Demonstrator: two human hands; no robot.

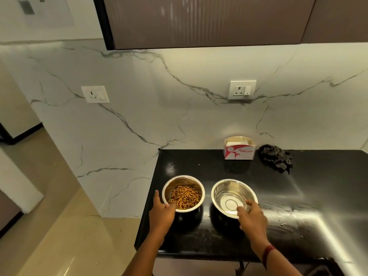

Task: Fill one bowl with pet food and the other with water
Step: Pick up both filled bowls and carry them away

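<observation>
**Both bowls gripped at the counter's near edge**

Two forearms are seen nearest the camera, reaching onto a glossy black counter (278, 186). The left hand (161, 213) is clamped on the near rim of the left bowl (196, 185), a polished steel bowl on a dark rounded base, in which a heap of small brown pet food (185, 197) pellets lies. Just right of that bowl stands the right bowl (229, 189), equally shiny and round; its near rim is pinched by the right hand (252, 216). Whether water lies in it cannot be told, though faint ripple-like glints are seen on its bottom.

The food step is judged done. If the right bowl is dry, a water source would be needed, and none is in view. Well behind the right bowl, a white-and-red cardboard box (239, 151) and a crumpled checked cloth (275, 158) rest against the veined marble wall.
</observation>
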